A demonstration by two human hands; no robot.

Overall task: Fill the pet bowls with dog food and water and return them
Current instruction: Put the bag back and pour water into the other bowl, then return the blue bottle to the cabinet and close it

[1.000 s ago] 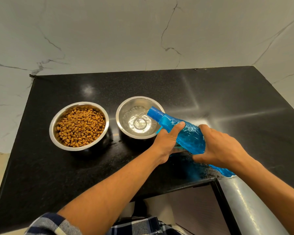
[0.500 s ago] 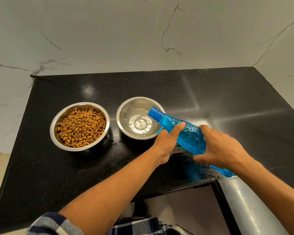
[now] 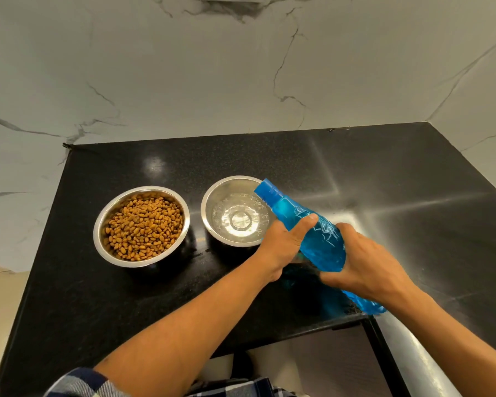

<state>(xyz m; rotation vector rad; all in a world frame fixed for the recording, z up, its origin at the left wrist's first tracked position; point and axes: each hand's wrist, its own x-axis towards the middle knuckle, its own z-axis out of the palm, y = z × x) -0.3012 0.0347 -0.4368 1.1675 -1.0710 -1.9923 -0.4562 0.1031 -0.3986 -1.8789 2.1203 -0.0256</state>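
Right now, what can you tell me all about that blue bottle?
The blue bottle looks like see-through, crinkled plastic. It is tipped on its side above the black counter, with its blue neck end over the rim of the water bowl, which holds clear water. The left hand holds it near the middle, thumb on top, and the right hand holds it toward the bottom. Its bottom end sticks out behind the right hand.

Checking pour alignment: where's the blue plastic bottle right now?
In the head view, the blue plastic bottle is right of centre, tilted and gripped by both hands, its neck over the right rim of the round steel water bowl on the black countertop.
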